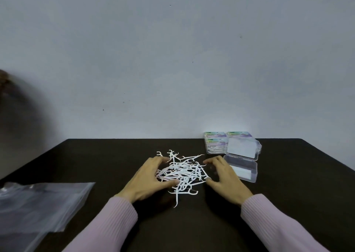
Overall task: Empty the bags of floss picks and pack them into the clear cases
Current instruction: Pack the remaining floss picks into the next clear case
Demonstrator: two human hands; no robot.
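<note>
— Containers first. What do you record?

— 1 open clear case (242, 170) on the dark table (99, 161), at 3 o'clock from the pile. Its lid (242, 149) stands tilted up behind the tray. I can't tell whether the pale patch inside the tray is contents or glare. Behind it, at 1 o'clock, closed cases (216, 145) are stacked together with printed labels on top and white picks visible through the sides. I cannot count the stack reliably.

— And the bag?

— 1 clear plastic bag (36, 203) lies flat at 9 o'clock, near the table's left edge, well apart from the pile. It looks emptied.

— The floss picks?

— Loose white floss picks (182, 172) heaped at table centre, none seen in the open tray.

— Hands?

— The left hand (151, 178) is spread wide, fingers touching the pile's left side. The right hand (223, 176) is relaxed and spread at the pile's right edge, just beside the open case. Neither grips anything. Pink sleeves (107, 225) on both arms.
</note>
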